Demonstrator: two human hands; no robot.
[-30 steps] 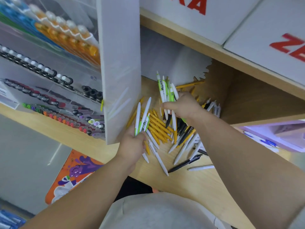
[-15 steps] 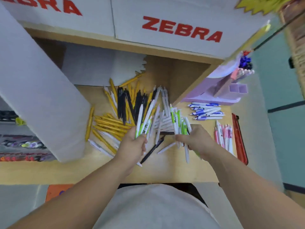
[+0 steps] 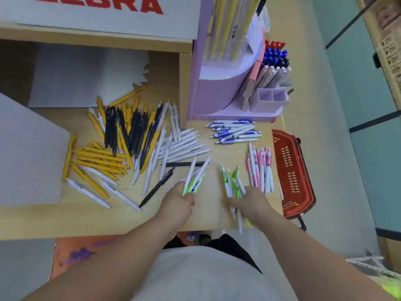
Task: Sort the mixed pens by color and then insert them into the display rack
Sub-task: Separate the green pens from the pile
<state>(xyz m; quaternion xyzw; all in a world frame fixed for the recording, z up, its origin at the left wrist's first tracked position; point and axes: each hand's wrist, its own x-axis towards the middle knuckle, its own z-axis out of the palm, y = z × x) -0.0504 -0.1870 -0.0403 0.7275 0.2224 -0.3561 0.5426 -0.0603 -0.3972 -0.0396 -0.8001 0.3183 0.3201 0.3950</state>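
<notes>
My left hand [image 3: 178, 203] grips a few white-and-green pens [image 3: 195, 180] that fan upward over the wooden shelf [image 3: 191, 220]. My right hand [image 3: 251, 203] holds a larger bunch of green-and-white pens [image 3: 231, 181] low over the shelf near its front edge. To the left lies a mixed pile of yellow pens [image 3: 97, 157], black pens [image 3: 130, 129] and white pens [image 3: 184, 146]. Sorted groups lie at the right: blue-and-white pens [image 3: 235, 131] and pink-and-white pens [image 3: 261, 166]. The purple display rack [image 3: 217, 98] stands behind them with pens in its slots.
A red basket [image 3: 290, 172] hangs off the shelf's right end. A white panel [image 3: 28, 153] leans at the left. A white box with red lettering [image 3: 97, 16] sits on the shelf above. Two square purple cups [image 3: 270, 99] on the rack hold nothing.
The view swung right from the left rack to the shelf's right end. Both hands kept their pens; my right hand carried its bunch right and down beside the pink pens.
</notes>
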